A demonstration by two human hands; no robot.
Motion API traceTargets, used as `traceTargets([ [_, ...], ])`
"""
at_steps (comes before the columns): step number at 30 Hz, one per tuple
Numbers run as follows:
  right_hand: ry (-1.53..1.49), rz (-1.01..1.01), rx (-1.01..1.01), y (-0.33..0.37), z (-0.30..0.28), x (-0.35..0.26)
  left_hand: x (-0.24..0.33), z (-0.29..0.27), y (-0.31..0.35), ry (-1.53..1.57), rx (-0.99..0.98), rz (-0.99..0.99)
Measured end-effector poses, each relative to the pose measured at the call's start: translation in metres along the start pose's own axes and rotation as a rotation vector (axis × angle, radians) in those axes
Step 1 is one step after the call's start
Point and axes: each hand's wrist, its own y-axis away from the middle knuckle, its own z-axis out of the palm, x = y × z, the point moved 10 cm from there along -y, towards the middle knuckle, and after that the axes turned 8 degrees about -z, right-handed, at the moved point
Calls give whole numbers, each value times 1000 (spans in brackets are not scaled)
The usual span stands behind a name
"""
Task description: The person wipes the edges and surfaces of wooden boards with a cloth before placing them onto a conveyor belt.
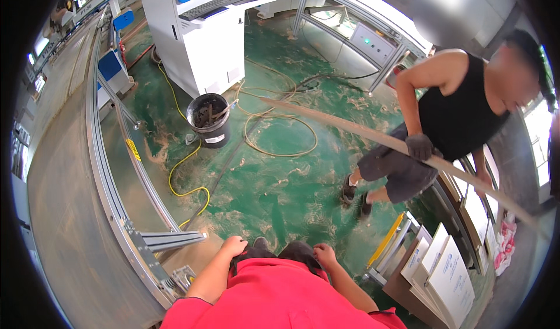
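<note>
My left hand [235,245] is low by my left thigh, its fingers curled in beside my dark trousers [296,252]. My right hand [324,253] is closed at the other thigh, also against the dark cloth. I cannot make out whether either hand grips the fabric or anything else. A red shirt [274,294] covers my body below them. To the right, a co-worker in a black tank top [452,104] carries a long wooden board [356,129] at a slant, one dark-gloved hand [419,146] on it.
A black bucket [209,116] of scraps stands by a white machine cabinet [201,49]. Yellowish hose [315,136] coils over the dusty green floor [274,183]. A metal-railed table [76,183] runs along my left. White panels [452,276] lean at the lower right.
</note>
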Motion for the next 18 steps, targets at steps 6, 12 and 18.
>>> traceTargets([
  [6,-74,-66,-83,-99,27,-124,15,-36,-59,21,9,-48],
  [12,-16,-71,-128,-210,41,-153,-5,-59,-149,10,-6,-36],
  [18,76,-295,-137,-323,-1,-327,10,-175,-222,-111,118,42],
])
